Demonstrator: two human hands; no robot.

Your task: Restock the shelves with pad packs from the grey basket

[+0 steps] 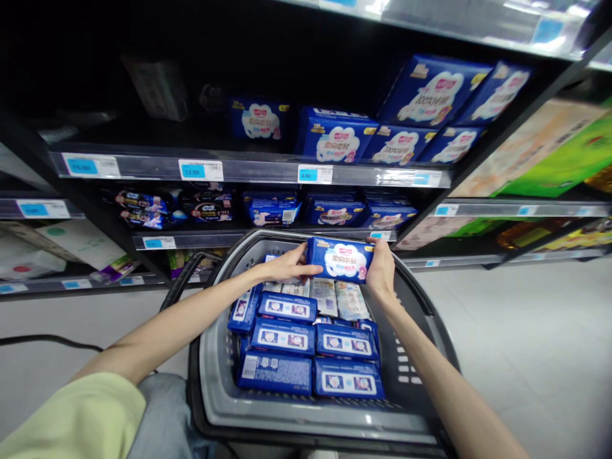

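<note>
A blue pack of sanitary pads [345, 260] with a white cloud-shaped label is held level over the far part of a grey shopping basket [306, 417]. My left hand [289, 266] grips its left end, and my right hand [381, 268] is closed around its right end. Below it, several similar blue packs [282, 336] lie in rows inside the basket. Two or more whitish packs [351, 299] sit among them, just beneath the held pack. Part of the basket's contents is hidden under my hands and the pack.
Ahead stands a dark shelf with more blue packs [337, 137] at the right of its upper level. Price tags line the shelf edge [253, 167]. Darker packs [210, 207] fill the lower level. Green packages [559, 159] sit on the right shelf. A black cable [52, 340] crosses the left side.
</note>
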